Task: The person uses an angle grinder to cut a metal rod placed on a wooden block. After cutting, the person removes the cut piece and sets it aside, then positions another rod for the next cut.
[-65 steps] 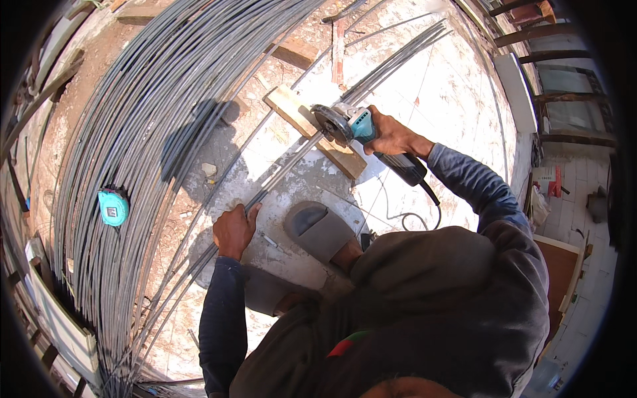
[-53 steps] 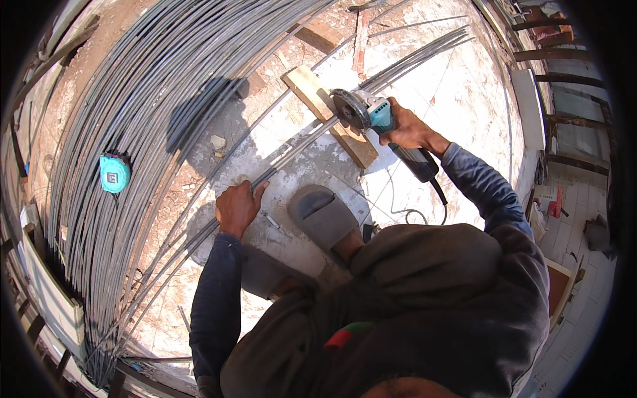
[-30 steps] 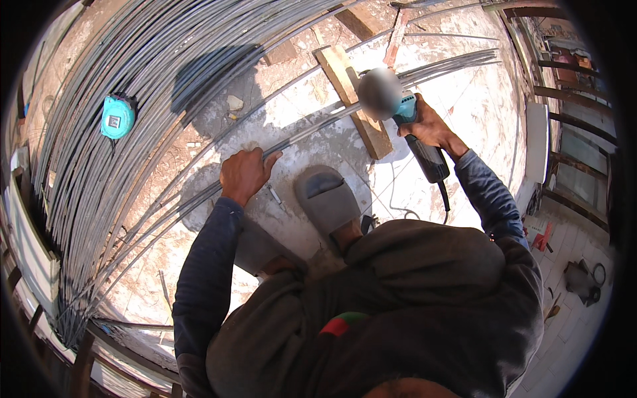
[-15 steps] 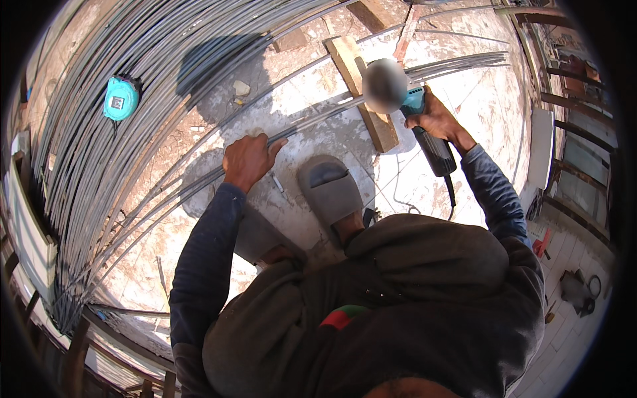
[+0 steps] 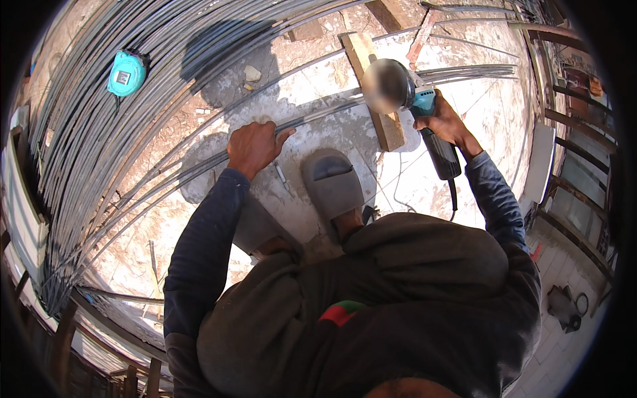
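the left hand (image 5: pixel 253 147) has its fingers curled around grey rods (image 5: pixel 328 110) lying across a wooden block (image 5: pixel 390 134); the right hand (image 5: pixel 446 122) wraps a teal angle grinder (image 5: pixel 424 101) at that block. pinning the rods firmly and holding the grinder square should steady the cut.

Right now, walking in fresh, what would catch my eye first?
Probably the sweep of grey metal rods across the upper left, with a turquoise tape measure lying on it. Then, right of centre, the angle grinder in the right hand, at a wooden block; left of it, the left hand grips a smaller bundle.
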A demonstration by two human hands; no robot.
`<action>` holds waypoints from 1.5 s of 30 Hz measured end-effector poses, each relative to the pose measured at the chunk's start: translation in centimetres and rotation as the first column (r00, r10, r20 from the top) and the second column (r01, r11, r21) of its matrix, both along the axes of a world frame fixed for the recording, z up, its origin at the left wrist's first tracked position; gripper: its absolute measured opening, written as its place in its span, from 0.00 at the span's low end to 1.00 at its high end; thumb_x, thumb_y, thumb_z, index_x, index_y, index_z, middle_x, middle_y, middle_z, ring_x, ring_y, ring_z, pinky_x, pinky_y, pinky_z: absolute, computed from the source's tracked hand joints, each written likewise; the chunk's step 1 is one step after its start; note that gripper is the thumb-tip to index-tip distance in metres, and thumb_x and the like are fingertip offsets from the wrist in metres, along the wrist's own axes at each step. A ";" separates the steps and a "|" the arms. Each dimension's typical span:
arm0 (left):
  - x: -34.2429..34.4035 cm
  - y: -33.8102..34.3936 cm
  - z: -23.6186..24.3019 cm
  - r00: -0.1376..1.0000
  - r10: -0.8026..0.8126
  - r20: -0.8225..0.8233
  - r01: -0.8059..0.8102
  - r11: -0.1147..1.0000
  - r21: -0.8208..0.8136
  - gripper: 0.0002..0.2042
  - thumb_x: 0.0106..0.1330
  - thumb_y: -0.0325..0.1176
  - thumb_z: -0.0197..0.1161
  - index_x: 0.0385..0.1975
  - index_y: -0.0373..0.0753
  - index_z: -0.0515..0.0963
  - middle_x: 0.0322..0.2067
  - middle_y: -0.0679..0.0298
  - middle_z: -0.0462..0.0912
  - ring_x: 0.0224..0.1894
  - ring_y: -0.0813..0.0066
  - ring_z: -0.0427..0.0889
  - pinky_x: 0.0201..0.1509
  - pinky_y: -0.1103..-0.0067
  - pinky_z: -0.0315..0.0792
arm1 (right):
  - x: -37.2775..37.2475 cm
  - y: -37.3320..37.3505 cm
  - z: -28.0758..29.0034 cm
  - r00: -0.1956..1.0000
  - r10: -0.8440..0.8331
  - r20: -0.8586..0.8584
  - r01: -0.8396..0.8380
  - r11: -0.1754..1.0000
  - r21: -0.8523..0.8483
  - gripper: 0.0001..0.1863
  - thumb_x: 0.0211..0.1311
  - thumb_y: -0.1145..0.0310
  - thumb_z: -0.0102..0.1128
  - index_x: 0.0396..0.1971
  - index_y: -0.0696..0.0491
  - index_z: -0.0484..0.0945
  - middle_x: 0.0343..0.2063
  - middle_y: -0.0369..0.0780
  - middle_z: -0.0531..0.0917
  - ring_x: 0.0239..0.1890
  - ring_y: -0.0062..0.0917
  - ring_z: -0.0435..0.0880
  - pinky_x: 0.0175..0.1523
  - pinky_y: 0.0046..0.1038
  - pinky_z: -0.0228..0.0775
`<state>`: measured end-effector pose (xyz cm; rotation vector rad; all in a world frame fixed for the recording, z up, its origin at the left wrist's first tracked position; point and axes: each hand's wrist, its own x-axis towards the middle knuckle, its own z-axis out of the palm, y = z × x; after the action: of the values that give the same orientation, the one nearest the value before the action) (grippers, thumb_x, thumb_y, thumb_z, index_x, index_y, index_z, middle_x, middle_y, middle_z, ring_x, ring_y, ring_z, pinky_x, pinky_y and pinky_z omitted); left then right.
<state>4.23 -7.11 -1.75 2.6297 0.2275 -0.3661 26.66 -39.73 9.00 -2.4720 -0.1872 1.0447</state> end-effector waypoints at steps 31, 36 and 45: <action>-0.2 0.4 -0.1 1.000 0.005 0.004 -0.005 0.998 -0.063 0.30 0.68 0.61 0.52 0.24 0.36 0.81 0.22 0.50 0.81 0.29 0.51 0.83 0.33 0.60 0.76 | -1.6 -1.5 -0.3 0.995 0.070 0.077 -0.061 0.993 -0.105 0.43 0.38 0.71 0.69 0.59 0.61 0.59 0.48 0.49 0.77 0.52 0.40 0.76 0.63 0.39 0.66; 0.0 0.4 -0.1 1.000 0.000 -0.015 -0.001 0.997 -0.071 0.31 0.68 0.61 0.51 0.22 0.35 0.81 0.22 0.49 0.82 0.27 0.49 0.83 0.32 0.60 0.76 | -2.0 -2.0 -0.4 0.995 0.075 0.072 -0.066 0.991 -0.121 0.43 0.38 0.71 0.69 0.59 0.60 0.60 0.47 0.49 0.77 0.51 0.39 0.77 0.60 0.38 0.69; 0.0 0.4 -0.2 1.000 0.012 -0.029 -0.015 0.996 -0.091 0.30 0.68 0.61 0.51 0.24 0.36 0.82 0.24 0.49 0.82 0.28 0.49 0.83 0.33 0.59 0.76 | -2.4 -2.8 -1.0 0.995 0.044 0.091 -0.038 0.997 -0.064 0.44 0.37 0.73 0.69 0.60 0.59 0.59 0.44 0.45 0.77 0.48 0.35 0.77 0.58 0.38 0.71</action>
<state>4.18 -6.68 -1.96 2.5339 0.2321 -0.4003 24.23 -42.57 7.98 -2.5852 -0.2388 0.9667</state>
